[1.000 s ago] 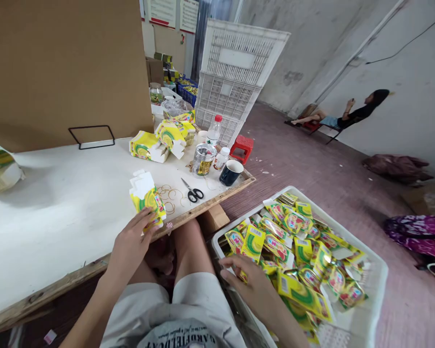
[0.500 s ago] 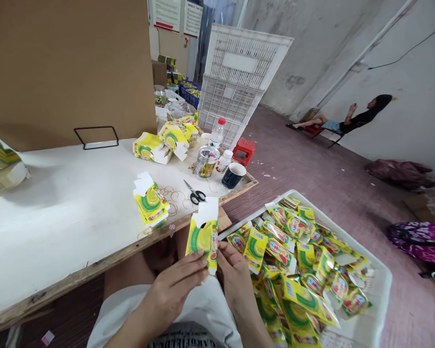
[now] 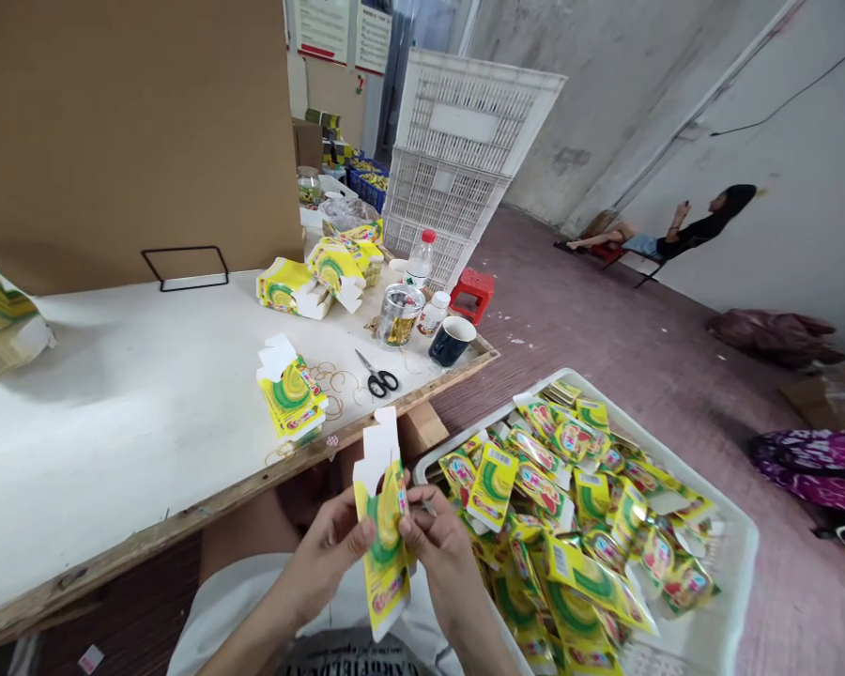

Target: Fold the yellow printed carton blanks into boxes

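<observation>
Both hands grip one flat yellow-green printed carton (image 3: 385, 530) over my lap. My left hand (image 3: 334, 549) pinches its left edge, and my right hand (image 3: 440, 549) pinches its right edge; the white flap points up. A small stack of the same cartons (image 3: 290, 394) lies on the white table (image 3: 113, 413) near its front edge. To my right a white crate (image 3: 718, 582) holds several loose flat cartons (image 3: 570, 507).
On the table lie rubber bands (image 3: 334, 380), scissors (image 3: 375, 374), a dark mug (image 3: 452, 340), a jar (image 3: 401, 314), a bottle (image 3: 421, 258) and more carton bundles (image 3: 320, 272). Stacked white crates (image 3: 457, 160) stand behind. A person (image 3: 676, 230) reclines by the far wall.
My left hand left the stack on the table and my right hand left the crate; both came together over my lap on one carton, which has turned from facing me to edge-on.
</observation>
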The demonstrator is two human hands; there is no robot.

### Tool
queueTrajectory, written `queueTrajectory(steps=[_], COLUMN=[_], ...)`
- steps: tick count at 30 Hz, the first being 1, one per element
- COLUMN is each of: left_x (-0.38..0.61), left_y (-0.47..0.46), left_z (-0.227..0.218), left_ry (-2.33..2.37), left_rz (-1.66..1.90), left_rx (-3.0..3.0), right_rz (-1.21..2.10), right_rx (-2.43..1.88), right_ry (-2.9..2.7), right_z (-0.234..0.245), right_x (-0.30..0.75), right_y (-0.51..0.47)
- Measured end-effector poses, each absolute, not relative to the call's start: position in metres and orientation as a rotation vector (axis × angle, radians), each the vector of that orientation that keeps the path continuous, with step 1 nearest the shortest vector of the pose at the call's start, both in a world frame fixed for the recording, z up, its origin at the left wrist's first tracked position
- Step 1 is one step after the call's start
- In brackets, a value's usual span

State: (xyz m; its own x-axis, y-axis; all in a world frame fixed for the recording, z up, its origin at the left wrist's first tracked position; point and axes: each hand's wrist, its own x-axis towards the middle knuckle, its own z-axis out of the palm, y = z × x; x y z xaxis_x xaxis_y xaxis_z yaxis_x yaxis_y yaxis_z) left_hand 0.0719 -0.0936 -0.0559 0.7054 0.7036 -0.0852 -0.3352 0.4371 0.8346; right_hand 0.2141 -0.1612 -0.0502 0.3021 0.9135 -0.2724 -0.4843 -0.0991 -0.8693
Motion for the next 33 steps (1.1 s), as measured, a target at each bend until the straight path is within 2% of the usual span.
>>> queueTrajectory(steps=[8,17,19,22,24,27,33], left_x=[0.075,0.079,0.079,0.078,0.078,0.078,0.075], left_y=[-0.09,-0.088,-0.088,-0.09,-0.093,-0.095,-0.096], left_z=[-0.047,-0.045,-0.042,-0.039,-0.04,-0.042,-0.036], left_ry=[0.315,0.424,0.424,0.492,0.529,0.561,0.459], left_rz=[0.586,0.635,0.594,0.566,0.544,0.492,0.391], left_rx=[0.795,0.728,0.686,0.608,0.569,0.54,0.602], right_rz=[1.238,1.053,0.904,0.487,0.356,0.416,0.594], right_rx=[-1.047,-1.367,-1.48,-1.642,-1.638,-1.561,-1.462], right_ry=[-0.377,-0.648,-0.684,-0.857,-1.067,-1.22,-1.003], right_z=[-0.053,-0.051,-0.052,-0.051,-0.048,-0.042,-0.038], right_x=[0.203,0.205,0.207,0.21,0.212,0.213,0.218], right_y=[-0.163,-0.163,-0.165,-0.17,-0.172,-0.173,-0.169])
